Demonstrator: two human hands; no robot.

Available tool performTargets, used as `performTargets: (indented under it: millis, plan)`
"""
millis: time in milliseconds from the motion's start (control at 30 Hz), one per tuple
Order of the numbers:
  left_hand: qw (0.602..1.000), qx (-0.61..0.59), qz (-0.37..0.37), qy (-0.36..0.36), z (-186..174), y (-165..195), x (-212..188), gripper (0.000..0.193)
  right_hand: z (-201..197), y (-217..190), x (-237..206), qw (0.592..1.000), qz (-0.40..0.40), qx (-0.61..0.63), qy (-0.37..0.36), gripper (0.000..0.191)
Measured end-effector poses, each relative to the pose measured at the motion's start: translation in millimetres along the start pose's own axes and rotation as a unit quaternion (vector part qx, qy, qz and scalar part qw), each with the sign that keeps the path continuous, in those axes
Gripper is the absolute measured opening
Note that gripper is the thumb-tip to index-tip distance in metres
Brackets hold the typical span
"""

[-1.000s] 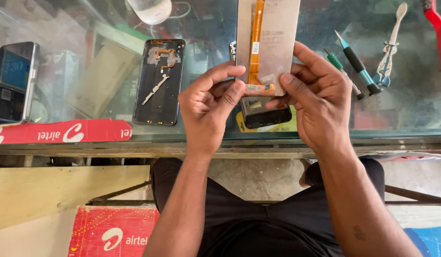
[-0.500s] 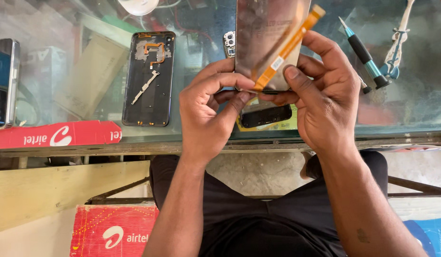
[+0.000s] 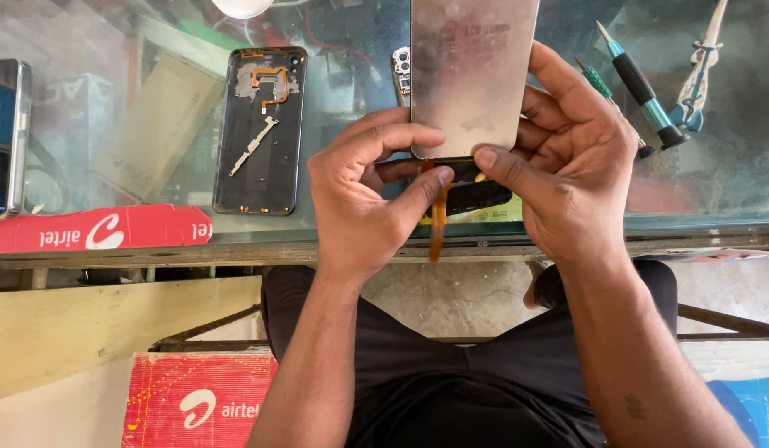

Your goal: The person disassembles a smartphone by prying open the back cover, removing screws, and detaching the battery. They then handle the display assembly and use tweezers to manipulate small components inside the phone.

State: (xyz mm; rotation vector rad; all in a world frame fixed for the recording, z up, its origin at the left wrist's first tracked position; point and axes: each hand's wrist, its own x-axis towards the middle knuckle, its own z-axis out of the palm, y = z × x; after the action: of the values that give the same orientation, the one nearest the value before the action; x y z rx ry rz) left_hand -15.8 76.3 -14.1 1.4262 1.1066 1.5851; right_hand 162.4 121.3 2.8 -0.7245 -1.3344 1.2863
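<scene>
Top centre of frame: screen panel (image 3: 474, 75) pinched at its lower edge between left hand (image 3: 363, 195) and right hand (image 3: 575, 170), both closed on it. Orange ribbon (image 3: 438, 220) hanging below. Back cover (image 3: 260, 129) lying left; screwdrivers (image 3: 641, 87) upper right.

I was looking at a phone repair shop: beside the opened phone back cover (image 3: 260, 129) on the glass tabletop (image 3: 111, 124) lay precision screwdrivers (image 3: 641, 87) and another handset (image 3: 3, 137).
</scene>
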Motion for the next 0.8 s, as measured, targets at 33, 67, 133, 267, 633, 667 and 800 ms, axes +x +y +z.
performTargets:
  millis: [33, 67, 133, 267, 633, 667, 800]
  plan:
    - [1.0, -0.009, -0.004, 0.004, 0, 0, 0, 0.031, 0, -1, 1, 1.0, -0.001, 0.005, -0.007, 0.075]
    - [1.0, -0.018, -0.007, 0.008, 0, 0, 0, 0.035, 0, -2, 1, 1.0, -0.004, 0.002, -0.012, 0.077]
    - [0.999, -0.032, -0.007, 0.001, -2, 1, 0, 0.035, -1, -1, 0, 1.0, -0.009, -0.004, -0.022, 0.079]
    - [0.999, -0.047, -0.009, -0.007, -4, 0, 0, 0.035, -6, 7, -2, 0.995, -0.058, 0.05, -0.06, 0.076]
    - [1.0, -0.019, -0.01, -0.015, -2, 5, 4, 0.044, -17, 19, -9, 0.998, -0.039, 0.032, -0.033, 0.053]
    - [1.0, -0.021, -0.008, -0.018, -2, 5, 4, 0.045, -17, 18, -10, 0.998, -0.038, 0.029, -0.039, 0.055]
    - [1.0, -0.019, -0.012, -0.017, -2, 5, 3, 0.044, -14, 13, -9, 0.997, -0.041, -0.02, -0.055, 0.062]
